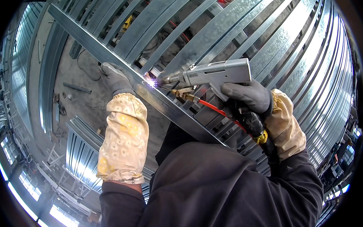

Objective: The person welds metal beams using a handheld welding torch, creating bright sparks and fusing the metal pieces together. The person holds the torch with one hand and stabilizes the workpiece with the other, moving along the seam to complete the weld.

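My right hand (249,96), in a dark grey glove, is wrapped round the handle of a silver welding gun (218,73). The gun points left, its nozzle at a long galvanized steel beam (165,108). A bright violet-white spark glows at the tip, where a cross bar (169,50) meets the beam. Below the nozzle runs a brass fitting (185,95) with a red hose (215,108). My left hand (116,78), also gloved, grips the beam's near-left edge beside the spark; some of its fingers are hidden. Patterned cream sleeve covers are on both forearms.
Many parallel galvanized bars (291,37) spread across the far and right side, with gaps between them. Stacked steel profiles (85,153) lie at the lower left. A short metal piece (76,87) is on the concrete floor (78,69). A black cable (252,123) hangs under my right hand.
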Motion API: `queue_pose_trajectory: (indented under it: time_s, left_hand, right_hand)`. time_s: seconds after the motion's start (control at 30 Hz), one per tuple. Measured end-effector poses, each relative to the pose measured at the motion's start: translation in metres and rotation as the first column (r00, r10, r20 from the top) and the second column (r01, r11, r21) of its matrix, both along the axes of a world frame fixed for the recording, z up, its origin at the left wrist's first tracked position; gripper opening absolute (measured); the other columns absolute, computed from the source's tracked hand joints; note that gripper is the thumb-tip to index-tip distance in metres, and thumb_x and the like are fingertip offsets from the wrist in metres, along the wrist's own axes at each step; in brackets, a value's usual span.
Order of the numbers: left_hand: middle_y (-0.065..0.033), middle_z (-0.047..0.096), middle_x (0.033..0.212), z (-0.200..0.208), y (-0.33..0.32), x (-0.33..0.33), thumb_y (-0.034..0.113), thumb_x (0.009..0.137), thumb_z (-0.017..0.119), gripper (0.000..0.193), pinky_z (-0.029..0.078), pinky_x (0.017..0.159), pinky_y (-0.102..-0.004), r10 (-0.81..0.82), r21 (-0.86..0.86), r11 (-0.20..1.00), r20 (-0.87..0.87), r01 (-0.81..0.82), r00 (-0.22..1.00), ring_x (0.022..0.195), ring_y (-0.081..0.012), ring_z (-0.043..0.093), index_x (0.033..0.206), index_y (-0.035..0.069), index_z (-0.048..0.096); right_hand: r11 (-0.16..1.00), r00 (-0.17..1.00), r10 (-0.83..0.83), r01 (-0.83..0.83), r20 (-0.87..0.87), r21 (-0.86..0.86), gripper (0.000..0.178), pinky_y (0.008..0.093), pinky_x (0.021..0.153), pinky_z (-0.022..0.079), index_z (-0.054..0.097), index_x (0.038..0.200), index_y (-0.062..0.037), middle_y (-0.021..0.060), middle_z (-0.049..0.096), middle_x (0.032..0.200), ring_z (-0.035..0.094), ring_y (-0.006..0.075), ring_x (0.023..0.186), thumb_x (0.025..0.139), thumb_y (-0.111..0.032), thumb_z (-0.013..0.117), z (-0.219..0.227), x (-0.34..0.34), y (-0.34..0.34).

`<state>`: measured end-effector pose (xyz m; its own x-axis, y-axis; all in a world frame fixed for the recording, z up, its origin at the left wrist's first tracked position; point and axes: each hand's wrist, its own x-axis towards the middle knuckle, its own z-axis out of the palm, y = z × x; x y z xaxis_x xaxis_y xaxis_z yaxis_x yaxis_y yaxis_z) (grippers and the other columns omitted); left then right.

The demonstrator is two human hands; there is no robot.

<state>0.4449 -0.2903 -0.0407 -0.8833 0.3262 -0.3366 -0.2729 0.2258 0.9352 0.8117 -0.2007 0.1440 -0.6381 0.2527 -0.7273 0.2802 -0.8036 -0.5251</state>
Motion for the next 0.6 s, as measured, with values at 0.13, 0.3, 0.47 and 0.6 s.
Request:
queue_pose_trajectory:
  time_s: [0.13,0.3,0.47,0.6]
  left_hand:
    - [-0.0053,0.054,0.087,-0.002,0.001,0.002,0.033,0.097,0.043,0.033,0.046,0.07,-0.0322,0.011,0.034,0.999,-0.036,-0.01,0.999,0.076,-0.0165,0.05,0.098,0.002,0.055]
    - [-0.0013,0.053,0.084,-0.01,-0.003,-0.006,0.045,0.098,0.044,0.044,0.045,0.065,-0.0296,-0.015,0.066,0.998,-0.126,0.023,0.992,0.076,-0.0142,0.053,0.096,0.004,0.057]
    - [-0.0042,0.053,0.086,0.001,0.001,0.003,0.035,0.098,0.043,0.034,0.045,0.071,-0.0312,-0.008,0.035,0.999,-0.102,0.011,0.995,0.076,-0.0156,0.051,0.096,0.004,0.054]
    - [-0.0043,0.053,0.084,0.011,0.001,0.004,0.034,0.098,0.043,0.032,0.044,0.071,-0.0309,-0.046,-0.069,0.997,-0.064,0.041,0.997,0.075,-0.0152,0.049,0.094,0.004,0.054]
  right_hand:
    - [0.999,1.0,-0.028,0.028,-0.005,-0.026,0.036,0.0204,0.045,0.046,0.061,0.1,0.0005,0.0074,0.064,0.075,0.061,0.0101,0.055,0.091,-0.034,0.064,-0.006,0.001,-0.003]
    - [1.0,0.999,-0.017,0.018,-0.038,0.013,0.035,0.0203,0.044,0.046,0.06,0.101,0.0007,0.0077,0.064,0.076,0.06,0.0095,0.054,0.09,-0.033,0.065,-0.009,0.0,-0.004]
    - [1.0,1.0,0.008,-0.008,0.016,0.008,0.038,0.0206,0.045,0.047,0.059,0.106,0.0017,0.0078,0.064,0.077,0.061,0.01,0.054,0.09,-0.033,0.064,-0.005,0.0,-0.004]
    - [1.0,1.0,0.007,-0.008,0.024,0.019,0.043,0.0211,0.047,0.048,0.058,0.112,0.0039,0.0087,0.064,0.077,0.062,0.0114,0.055,0.089,-0.032,0.064,-0.003,0.001,-0.004]
